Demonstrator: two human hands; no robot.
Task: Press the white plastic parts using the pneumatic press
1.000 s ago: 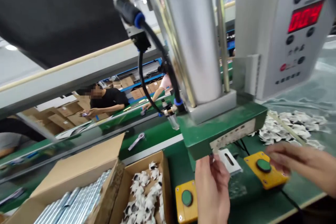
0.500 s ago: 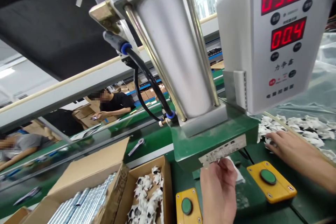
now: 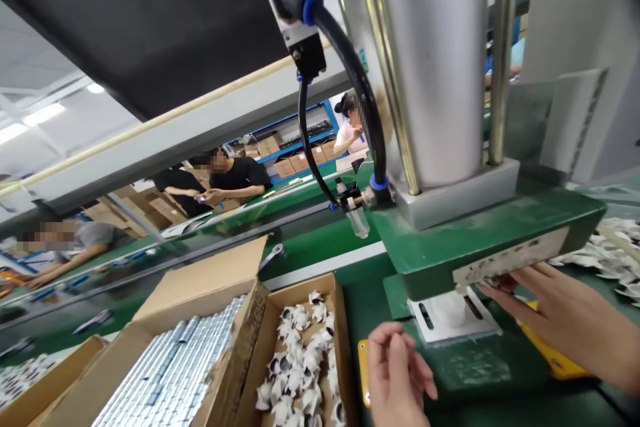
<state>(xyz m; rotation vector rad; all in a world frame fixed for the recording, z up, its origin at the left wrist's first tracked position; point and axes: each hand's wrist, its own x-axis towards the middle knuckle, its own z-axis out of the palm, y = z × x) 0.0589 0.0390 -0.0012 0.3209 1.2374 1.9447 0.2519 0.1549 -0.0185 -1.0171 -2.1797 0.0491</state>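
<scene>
White plate (image 3: 457, 328), its slots running front to back, lies below press (image 3: 480, 237), just left of right hand (image 3: 565, 313), the nearer, whose fingertips pinch a small part (image 3: 493, 281), mostly hidden; left hand (image 3: 397, 370), near plate's front-left corner, half open, loosely curled, visibly empty

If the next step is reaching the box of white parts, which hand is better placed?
Probably the left hand: it looks nearer the box, while the right hand is beyond the white plate.
</scene>
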